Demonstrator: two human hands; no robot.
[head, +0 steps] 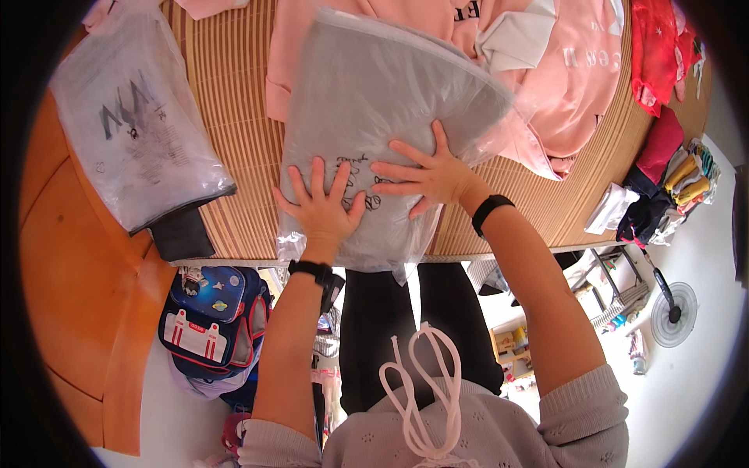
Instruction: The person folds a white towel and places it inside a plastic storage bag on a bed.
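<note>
A grey folded garment in a clear plastic bag (374,99) lies in front of me on a bamboo-slat mat (228,105). Its lower end reaches over the mat's front edge, and dark printing shows near its middle. My left hand (320,205) rests palm down on the lower left of the bag, fingers spread. Flat on the right side of the bag lies my right hand (430,175), its fingers also spread and pointing left and up. Neither hand grips anything. Part of the printing is hidden under the fingers.
Pink printed sweatshirts (573,111) lie behind and right of the bag. To the left sits another bagged garment (140,128) over a black folded cloth (184,234). Folded clothes (649,193) are stacked far right. A wooden headboard (76,281), a school backpack (213,322) and a fan (674,315) stand around.
</note>
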